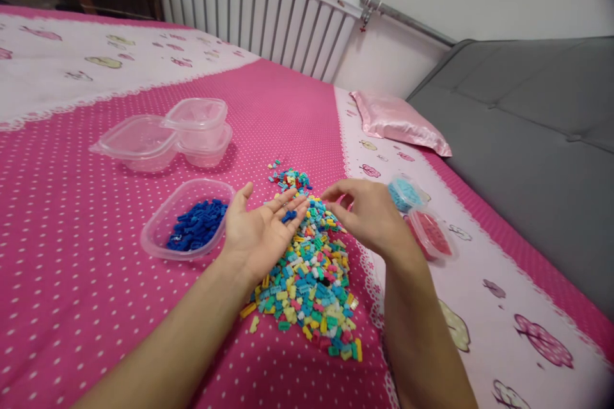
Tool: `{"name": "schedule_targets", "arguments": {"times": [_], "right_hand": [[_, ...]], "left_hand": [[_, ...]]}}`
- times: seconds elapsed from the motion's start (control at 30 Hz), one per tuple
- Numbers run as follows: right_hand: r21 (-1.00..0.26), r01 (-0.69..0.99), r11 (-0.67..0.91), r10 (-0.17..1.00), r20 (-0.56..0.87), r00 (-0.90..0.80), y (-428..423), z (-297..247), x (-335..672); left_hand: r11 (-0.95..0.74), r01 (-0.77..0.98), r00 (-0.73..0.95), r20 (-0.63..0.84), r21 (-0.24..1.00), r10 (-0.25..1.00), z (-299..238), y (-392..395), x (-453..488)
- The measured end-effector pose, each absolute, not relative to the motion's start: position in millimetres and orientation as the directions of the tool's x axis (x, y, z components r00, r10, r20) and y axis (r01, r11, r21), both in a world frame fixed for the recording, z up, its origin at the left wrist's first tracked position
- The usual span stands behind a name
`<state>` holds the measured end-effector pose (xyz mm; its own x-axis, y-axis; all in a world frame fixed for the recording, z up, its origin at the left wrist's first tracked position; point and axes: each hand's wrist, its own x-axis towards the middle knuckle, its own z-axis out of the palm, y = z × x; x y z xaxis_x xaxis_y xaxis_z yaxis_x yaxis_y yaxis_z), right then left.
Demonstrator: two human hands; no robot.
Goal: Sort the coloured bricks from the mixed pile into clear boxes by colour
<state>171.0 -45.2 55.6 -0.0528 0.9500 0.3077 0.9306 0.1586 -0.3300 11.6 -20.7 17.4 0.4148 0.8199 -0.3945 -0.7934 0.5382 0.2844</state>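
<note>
A heap of small plastic bricks (311, 281) in several colours lies on the pink dotted bedspread (71, 255). My left hand (259, 230) lies palm up over the heap's left edge, fingers stretched out, with a few dark blue bricks (288, 216) resting on its fingertips. My right hand (369, 214) hovers over the heap's far right side, its fingers curled together in a pinch; what they hold is hidden. A clear tub of dark blue bricks (194, 225) stands just left of my left hand.
Empty clear tubs (167, 134) stand stacked further back on the left. A tub of light blue bricks (403, 193) and one of pink bricks (429, 233) sit to the right of my right hand. A pink pillow (398, 121), grey sofa (527, 140) and radiator (268, 6) lie beyond.
</note>
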Motion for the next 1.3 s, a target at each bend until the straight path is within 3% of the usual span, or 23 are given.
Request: {"name": "schedule_targets", "arguments": {"times": [0.1, 0.23, 0.53, 0.77, 0.87, 1.03, 1.17, 1.3], "right_hand": [[-0.169, 0.985, 0.042, 0.999, 0.018, -0.039, -43.4, 49.9, 170.3], [-0.015, 0.999, -0.046, 0.985, -0.167, 0.043, -36.9, 43.8, 166.2], [0.046, 0.991, -0.128, 0.965, -0.224, 0.135, -24.4, 36.7, 158.4], [0.003, 0.998, -0.070, 0.983, -0.168, 0.070, -25.4, 33.5, 162.7], [-0.063, 0.997, -0.053, 0.993, -0.105, 0.046, -27.7, 37.4, 166.4], [-0.333, 0.942, 0.031, 0.978, 0.203, 0.039, -32.3, 47.1, 171.0], [-0.486, 0.851, 0.201, 0.879, 0.473, 0.062, -39.1, 54.1, 168.3], [-0.496, 0.792, 0.356, 0.732, 0.675, 0.093, -48.1, 60.8, 160.4]], "left_hand": [[0.509, -0.805, 0.375, -0.402, 0.306, 0.835, 18.3, -20.4, 11.7], [0.490, -0.811, 0.353, -0.401, 0.320, 0.845, 18.9, -21.0, 11.2], [0.489, -0.810, 0.342, -0.417, 0.323, 0.842, 20.5, -21.4, 11.4], [0.497, -0.812, 0.351, -0.424, 0.306, 0.835, 20.7, -21.5, 10.8], [0.498, -0.815, 0.351, -0.432, 0.297, 0.831, 20.2, -21.5, 11.0], [0.507, -0.804, 0.364, -0.416, 0.311, 0.833, 19.1, -22.3, 11.7], [0.530, -0.785, 0.389, -0.412, 0.320, 0.824, 18.4, -22.5, 11.7], [0.551, -0.774, 0.414, -0.408, 0.313, 0.814, 17.6, -22.3, 11.5]]}}
